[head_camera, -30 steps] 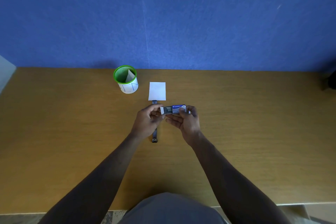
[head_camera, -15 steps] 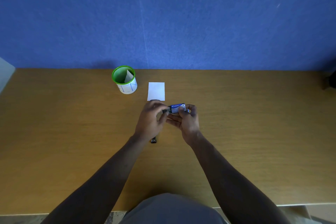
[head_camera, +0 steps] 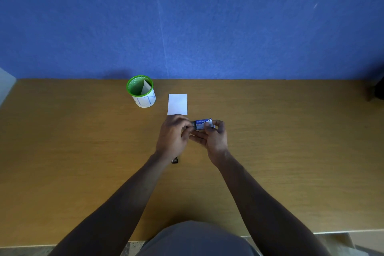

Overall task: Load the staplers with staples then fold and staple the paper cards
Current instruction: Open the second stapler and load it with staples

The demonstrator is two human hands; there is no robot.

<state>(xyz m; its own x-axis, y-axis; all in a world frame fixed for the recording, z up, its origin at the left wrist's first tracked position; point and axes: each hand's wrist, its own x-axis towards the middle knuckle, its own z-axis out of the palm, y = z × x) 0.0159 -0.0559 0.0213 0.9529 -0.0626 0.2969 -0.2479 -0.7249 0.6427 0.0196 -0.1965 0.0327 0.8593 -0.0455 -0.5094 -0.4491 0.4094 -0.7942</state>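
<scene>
On the wooden worktop (head_camera: 291, 151), before a blue wall, my right hand (head_camera: 214, 138) has its grip closed round the staple box (head_camera: 202, 123); left hand (head_camera: 173, 134) pinches at its open end. Loading step: next, draw a strip for the stapler (head_camera: 175, 160) beneath my wrist.

Most of the black stapler (head_camera: 175, 160) lying on the brown wooden desk (head_camera: 291, 151) is covered by the left hand (head_camera: 173, 138); only its near end is seen below the wrist. The left end of the small blue-and-white staple box (head_camera: 203, 123) is hidden behind the left fingers, so whether its tray is pushed in cannot be told, and its smaller print is too fine to be read. The near edge of the white rectangular paper card (head_camera: 177, 104) is overlapped by the left knuckles. A dark object (head_camera: 379, 89) is cut off by the right edge and cannot be identified.
</scene>
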